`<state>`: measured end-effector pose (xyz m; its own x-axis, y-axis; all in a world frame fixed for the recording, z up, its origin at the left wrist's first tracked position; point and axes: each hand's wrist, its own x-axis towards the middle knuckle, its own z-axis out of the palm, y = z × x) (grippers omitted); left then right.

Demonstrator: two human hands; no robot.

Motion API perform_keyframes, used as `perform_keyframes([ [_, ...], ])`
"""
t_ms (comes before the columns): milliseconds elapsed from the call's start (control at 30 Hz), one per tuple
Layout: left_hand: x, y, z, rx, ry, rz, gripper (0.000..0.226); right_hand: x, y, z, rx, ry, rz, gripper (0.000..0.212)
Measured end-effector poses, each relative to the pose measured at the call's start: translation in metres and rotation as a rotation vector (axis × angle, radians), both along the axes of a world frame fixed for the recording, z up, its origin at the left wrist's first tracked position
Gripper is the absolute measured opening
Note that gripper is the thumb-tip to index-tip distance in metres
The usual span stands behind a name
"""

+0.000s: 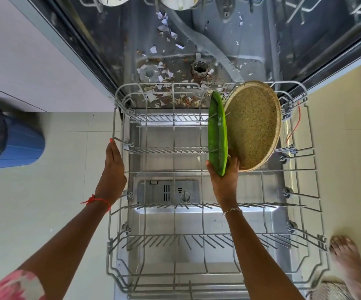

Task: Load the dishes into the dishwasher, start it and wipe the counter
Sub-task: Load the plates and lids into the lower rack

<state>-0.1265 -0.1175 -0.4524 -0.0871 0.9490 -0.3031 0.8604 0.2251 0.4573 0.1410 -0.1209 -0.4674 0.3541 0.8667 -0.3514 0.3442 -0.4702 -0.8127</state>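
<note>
At right hand (224,178), green plate (217,131) (upright)

Both arms reach forward. The left hand (113,163), fingers straight, touches the grey wire rack's (164,172) rim; the right hand (224,178) pinches the green oval plate's (218,135) lower edge, thumb in front.

Grey coated-wire lower rack (114,118); glossy smooth green plate (218,135); speckled, matt tan plate (253,126); brushed stainless-steel door liner (153,224); torn paper scraps (164,29)
</note>
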Motion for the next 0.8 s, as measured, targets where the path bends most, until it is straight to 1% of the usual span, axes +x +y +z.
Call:
perform_keyframes([
  [33, 0.0, 0.0, 0.0, -0.003, -0.006, 0.004, 0.084, 0.003, 0.0, 0.004, -0.002, 0.016, -0.025, 0.083],
  [67, 0.001, 0.0, 0.0, -0.004, -0.011, 0.01, 0.084, 0.005, -0.001, 0.008, 0.022, 0.024, -0.041, 0.079],
  [100, 0.001, 0.001, 0.0, 0.003, -0.015, 0.013, 0.083, 0.006, -0.001, 0.011, 0.06, 0.002, -0.026, 0.07],
  [167, 0.002, 0.001, 0.0, 0.017, -0.023, 0.013, 0.082, 0.006, -0.002, 0.017, 0.116, -0.113, 0.088, 0.054],
  [200, 0.002, 0.001, 0.001, 0.013, -0.027, 0.011, 0.081, 0.006, -0.001, 0.019, 0.132, -0.177, 0.159, 0.052],
  [300, 0.001, 0.003, 0.007, -0.018, -0.025, 0.011, 0.079, 0.006, 0.004, 0.03, 0.07, -0.236, 0.281, 0.057],
  [367, -0.002, 0.006, 0.013, -0.021, 0.031, -0.02, 0.076, 0.007, 0.008, 0.042, -0.009, -0.26, 0.325, 0.064],
  [433, -0.007, 0.007, 0.026, -0.023, 0.088, -0.088, 0.076, 0.007, 0.008, 0.061, -0.031, -0.332, 0.372, 0.069],
  [533, -0.006, 0.005, 0.062, -0.036, 0.104, -0.143, 0.078, 0.004, 0.009, 0.096, -0.042, -0.414, 0.467, 0.074],
  [600, -0.006, 0.001, 0.095, -0.035, 0.108, -0.192, 0.075, 0.001, 0.01, 0.122, -0.049, -0.442, 0.622, 0.074],
  [700, -0.005, -0.007, 0.157, -0.038, 0.137, -0.234, 0.071, -0.009, 0.016, 0.173, -0.06, -0.579, 0.898, 0.057],
  [767, -0.005, -0.018, 0.207, -0.049, 0.137, -0.244, 0.068, -0.022, 0.016, 0.223, -0.098, -0.67, 1.037, 0.05],
  [800, -0.009, -0.028, 0.243, -0.039, 0.141, -0.228, 0.066, -0.032, 0.015, 0.257, -0.112, -0.709, 1.109, 0.048],
])
